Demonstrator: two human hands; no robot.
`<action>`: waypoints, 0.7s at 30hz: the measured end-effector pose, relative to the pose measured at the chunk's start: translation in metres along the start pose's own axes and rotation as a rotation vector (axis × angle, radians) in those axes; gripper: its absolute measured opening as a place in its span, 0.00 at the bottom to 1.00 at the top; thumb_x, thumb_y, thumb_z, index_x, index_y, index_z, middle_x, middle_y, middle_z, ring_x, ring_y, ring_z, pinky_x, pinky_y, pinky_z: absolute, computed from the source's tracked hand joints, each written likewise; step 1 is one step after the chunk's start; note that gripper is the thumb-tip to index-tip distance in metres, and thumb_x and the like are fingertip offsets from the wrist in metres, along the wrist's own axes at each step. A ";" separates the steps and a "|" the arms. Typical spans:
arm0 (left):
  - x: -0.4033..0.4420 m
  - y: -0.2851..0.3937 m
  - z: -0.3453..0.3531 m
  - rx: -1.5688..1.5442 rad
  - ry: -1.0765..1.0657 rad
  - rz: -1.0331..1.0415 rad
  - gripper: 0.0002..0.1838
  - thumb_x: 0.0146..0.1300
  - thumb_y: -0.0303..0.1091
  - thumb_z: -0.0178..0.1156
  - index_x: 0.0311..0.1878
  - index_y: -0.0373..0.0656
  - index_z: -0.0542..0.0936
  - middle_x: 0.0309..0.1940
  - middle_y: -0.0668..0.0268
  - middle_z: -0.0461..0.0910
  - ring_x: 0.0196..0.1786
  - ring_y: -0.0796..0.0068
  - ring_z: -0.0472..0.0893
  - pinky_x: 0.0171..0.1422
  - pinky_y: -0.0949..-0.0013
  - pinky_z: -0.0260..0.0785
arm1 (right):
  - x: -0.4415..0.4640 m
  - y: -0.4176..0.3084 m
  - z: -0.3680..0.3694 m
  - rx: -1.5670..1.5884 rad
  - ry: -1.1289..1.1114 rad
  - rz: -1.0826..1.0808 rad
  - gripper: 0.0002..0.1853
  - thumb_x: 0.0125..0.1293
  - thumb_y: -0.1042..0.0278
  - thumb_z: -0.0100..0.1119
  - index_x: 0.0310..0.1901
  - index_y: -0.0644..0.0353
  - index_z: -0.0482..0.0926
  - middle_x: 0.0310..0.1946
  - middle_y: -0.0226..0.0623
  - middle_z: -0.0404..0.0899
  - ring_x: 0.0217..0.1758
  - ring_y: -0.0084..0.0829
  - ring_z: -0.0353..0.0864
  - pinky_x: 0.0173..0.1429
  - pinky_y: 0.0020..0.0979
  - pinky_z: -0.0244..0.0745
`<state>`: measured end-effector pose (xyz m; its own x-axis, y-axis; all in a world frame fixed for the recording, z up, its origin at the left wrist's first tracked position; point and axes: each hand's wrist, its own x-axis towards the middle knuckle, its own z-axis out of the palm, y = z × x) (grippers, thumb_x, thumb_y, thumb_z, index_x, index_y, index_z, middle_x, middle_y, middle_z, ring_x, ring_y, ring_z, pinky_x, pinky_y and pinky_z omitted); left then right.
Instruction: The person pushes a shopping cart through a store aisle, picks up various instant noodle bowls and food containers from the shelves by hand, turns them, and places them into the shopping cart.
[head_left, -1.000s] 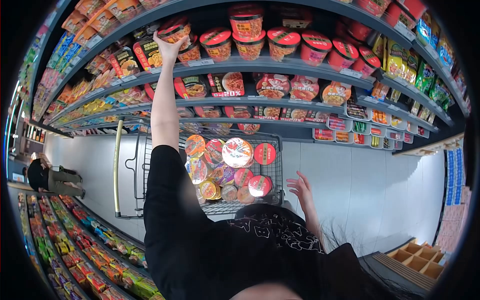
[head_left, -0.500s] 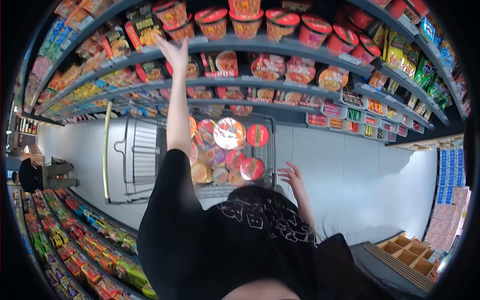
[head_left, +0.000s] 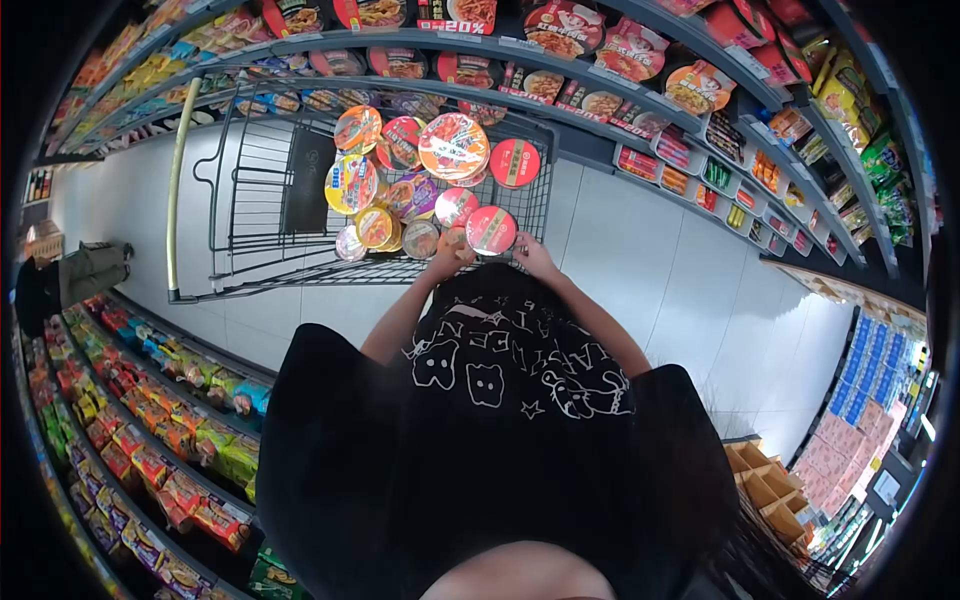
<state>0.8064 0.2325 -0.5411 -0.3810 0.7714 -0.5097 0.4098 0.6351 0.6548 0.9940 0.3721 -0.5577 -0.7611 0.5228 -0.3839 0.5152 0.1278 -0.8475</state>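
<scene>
A black wire shopping cart [head_left: 215,240] stands in front of me, loaded with several round instant noodle cups. My left hand [head_left: 450,258] is closed at the cart's near rim, left of a red-lidded noodle bowl [head_left: 491,231]. Just right of that bowl, my right hand [head_left: 538,258] also curls over the rim near the cart's corner. Fingertips of both hands come close to the bowl, and whether they touch it is hard to see. Farther inside lie another red-lidded bowl [head_left: 515,163], a large orange-and-white bowl [head_left: 454,147] and a yellow-lidded cup [head_left: 377,227].
Shelves of noodle bowls [head_left: 565,32] run along the far side, with small bins of packets [head_left: 718,172] at the right. Packaged snacks fill a lower shelf [head_left: 150,430] at left. Another person [head_left: 75,280] stands down the aisle. Wooden dividers [head_left: 770,490] stand at lower right.
My left hand has come down from the upper shelf to the cart's near rim. My right hand has moved in from beside the cart to the rim. The view has tilted downward.
</scene>
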 end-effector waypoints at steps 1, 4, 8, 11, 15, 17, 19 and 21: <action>0.009 -0.006 -0.005 0.026 -0.063 -0.021 0.26 0.44 0.40 0.62 0.45 0.34 0.74 0.36 0.49 0.77 0.45 0.57 0.77 0.48 0.63 0.68 | 0.004 -0.004 0.004 -0.093 0.033 0.051 0.29 0.53 0.67 0.57 0.56 0.59 0.59 0.35 0.40 0.77 0.38 0.26 0.77 0.42 0.27 0.72; 0.032 -0.015 0.005 -0.087 -0.042 -0.090 0.23 0.44 0.38 0.60 0.44 0.35 0.75 0.36 0.50 0.77 0.43 0.59 0.77 0.48 0.64 0.68 | 0.034 0.009 0.021 -0.018 0.047 0.196 0.33 0.50 0.64 0.60 0.57 0.58 0.57 0.33 0.39 0.76 0.36 0.29 0.78 0.34 0.29 0.75; 0.063 -0.017 0.038 -0.532 -0.082 -0.194 0.24 0.47 0.31 0.57 0.50 0.34 0.70 0.32 0.57 0.77 0.36 0.67 0.78 0.38 0.69 0.71 | 0.032 -0.043 0.009 0.210 0.067 0.378 0.32 0.50 0.61 0.61 0.55 0.60 0.59 0.30 0.38 0.76 0.25 0.28 0.78 0.24 0.25 0.75; 0.054 0.027 0.001 -0.726 0.056 -0.177 0.17 0.52 0.27 0.51 0.46 0.32 0.72 0.30 0.62 0.76 0.32 0.75 0.76 0.31 0.73 0.69 | 0.041 -0.042 -0.012 0.367 0.135 0.371 0.31 0.50 0.59 0.63 0.51 0.65 0.63 0.26 0.37 0.75 0.19 0.25 0.76 0.23 0.22 0.74; 0.008 0.112 -0.090 -0.386 0.164 0.331 0.21 0.48 0.25 0.52 0.50 0.35 0.71 0.29 0.62 0.77 0.35 0.70 0.77 0.42 0.71 0.67 | 0.006 -0.107 -0.078 0.610 0.068 0.253 0.26 0.55 0.54 0.58 0.45 0.69 0.67 0.25 0.37 0.76 0.24 0.25 0.77 0.29 0.23 0.74; -0.024 0.153 -0.135 -0.299 0.181 0.535 0.22 0.50 0.28 0.54 0.51 0.38 0.71 0.41 0.61 0.75 0.50 0.68 0.72 0.54 0.71 0.60 | -0.030 -0.154 -0.119 0.824 -0.005 0.197 0.29 0.58 0.52 0.55 0.53 0.67 0.64 0.33 0.40 0.76 0.37 0.29 0.77 0.42 0.27 0.72; -0.035 0.179 -0.153 -0.504 0.252 0.678 0.26 0.52 0.32 0.56 0.57 0.41 0.67 0.54 0.60 0.67 0.61 0.69 0.62 0.61 0.69 0.53 | -0.052 -0.196 -0.140 0.939 0.016 -0.005 0.31 0.58 0.55 0.55 0.58 0.63 0.57 0.41 0.41 0.72 0.45 0.30 0.73 0.50 0.29 0.68; -0.030 0.204 -0.149 -0.632 0.159 0.691 0.30 0.57 0.37 0.53 0.62 0.43 0.59 0.62 0.61 0.57 0.66 0.70 0.53 0.66 0.68 0.45 | -0.058 -0.204 -0.141 1.046 0.030 -0.208 0.36 0.57 0.57 0.56 0.63 0.60 0.51 0.50 0.42 0.68 0.54 0.32 0.68 0.57 0.31 0.63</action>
<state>0.7780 0.3332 -0.3092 -0.3495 0.9240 0.1553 0.0801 -0.1357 0.9875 0.9884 0.4347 -0.3109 -0.7780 0.5961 -0.1984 -0.2289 -0.5630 -0.7941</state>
